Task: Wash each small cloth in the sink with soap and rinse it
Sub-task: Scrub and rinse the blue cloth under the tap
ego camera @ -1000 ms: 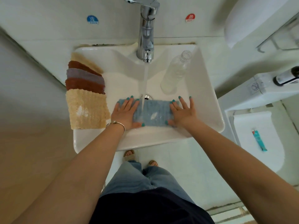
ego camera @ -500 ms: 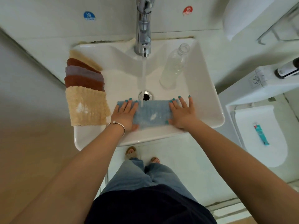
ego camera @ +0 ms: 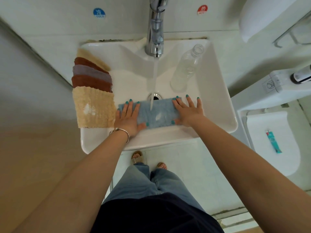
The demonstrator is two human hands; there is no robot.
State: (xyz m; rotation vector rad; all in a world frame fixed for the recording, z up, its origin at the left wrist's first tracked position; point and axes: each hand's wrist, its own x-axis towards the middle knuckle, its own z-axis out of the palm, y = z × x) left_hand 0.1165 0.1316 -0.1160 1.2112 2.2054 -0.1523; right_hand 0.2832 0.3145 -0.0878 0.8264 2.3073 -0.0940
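Both hands, left hand and right hand, press a blue cloth flat, fingers released, under the tap; slide it so water soaks every part.

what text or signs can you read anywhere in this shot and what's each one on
"COLD": blue round sticker on the wall, under a character too blurred to read.
"HOT": red round sticker on the wall, likewise under a blurred character.
Crossed-circle sign, no words: label on the white unit at right.
Teal tube: print too small to read.
Clear bottle: no label visible.
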